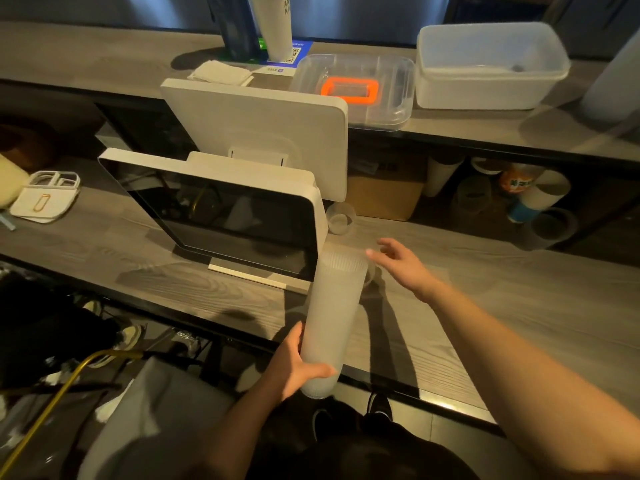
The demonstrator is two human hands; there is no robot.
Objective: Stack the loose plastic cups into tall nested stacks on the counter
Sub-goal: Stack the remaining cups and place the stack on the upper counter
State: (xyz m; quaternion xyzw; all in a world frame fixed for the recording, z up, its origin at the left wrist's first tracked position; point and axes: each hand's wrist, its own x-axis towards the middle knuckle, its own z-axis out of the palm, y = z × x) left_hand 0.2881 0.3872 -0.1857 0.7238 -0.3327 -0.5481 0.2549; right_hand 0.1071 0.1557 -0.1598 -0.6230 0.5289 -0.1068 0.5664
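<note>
Gripping the stack [334,320] low, left hand [294,363] should steady it; right hand [398,261], open and empty, reaches toward the cup [340,218] beyond the stack.

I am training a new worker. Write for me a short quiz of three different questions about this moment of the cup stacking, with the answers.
1. True or false: the left hand grips the tall cup stack near its lower end.
2. Which thing has an orange handle? A) the lidded clear container B) the white tub C) the cardboard box
3. Fill in: the right hand reaches forward with straight fingers and holds ____.

Key
1. True.
2. A.
3. Nothing; it hovers over the counter, beside the top of the stack. One loose cup stands further back, by the screen.
</note>
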